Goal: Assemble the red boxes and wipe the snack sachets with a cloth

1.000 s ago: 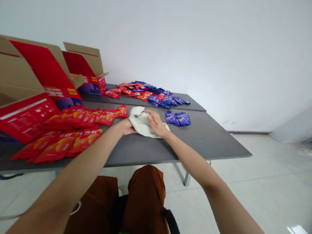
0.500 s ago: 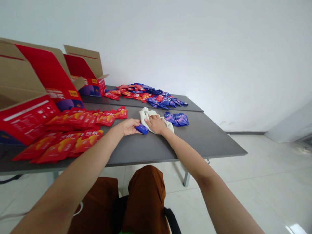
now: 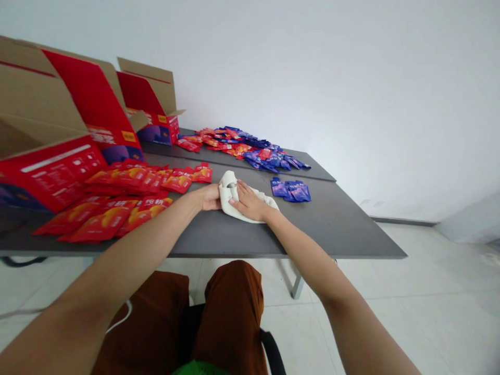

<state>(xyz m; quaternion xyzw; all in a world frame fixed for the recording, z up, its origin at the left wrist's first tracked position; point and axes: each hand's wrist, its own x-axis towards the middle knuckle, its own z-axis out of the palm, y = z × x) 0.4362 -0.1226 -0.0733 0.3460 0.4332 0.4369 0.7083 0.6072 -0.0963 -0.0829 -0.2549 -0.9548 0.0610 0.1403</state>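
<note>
Where the head view drops to the grey tabletop (image 3: 324, 225), I log first a crumpled cream cloth (image 3: 227, 191), lying mid-table on the nearer of two joined boards, bunched up at its left end.

Left hand (image 3: 211, 198): curled, its fingers against the cloth's left side; from my remote seat I cannot tell whether it pinches the fabric. Right hand (image 3: 250, 204): open, palm down, fingers spread, pressing flat on top of the cloth.

Nearby stock on the same board: a small cluster of blue-purple sachets (image 3: 291, 191), to the right of the cloth and not touching it; a spread of red sachets (image 3: 136, 182) with yellow-orange print, left of the left hand, running towards the near edge.

Far board: a mixed heap of red and blue sachets (image 3: 250, 148), lying loose.

Far left: two opened cardboard cartons (image 3: 150, 101), red inside, their flaps raised, one behind the other.

Below the table edge: brown trousers (image 3: 230, 312) on the wearer's knees, and a white tiled floor (image 3: 410, 312). Behind everything stands a white wall (image 3: 312, 78).
</note>
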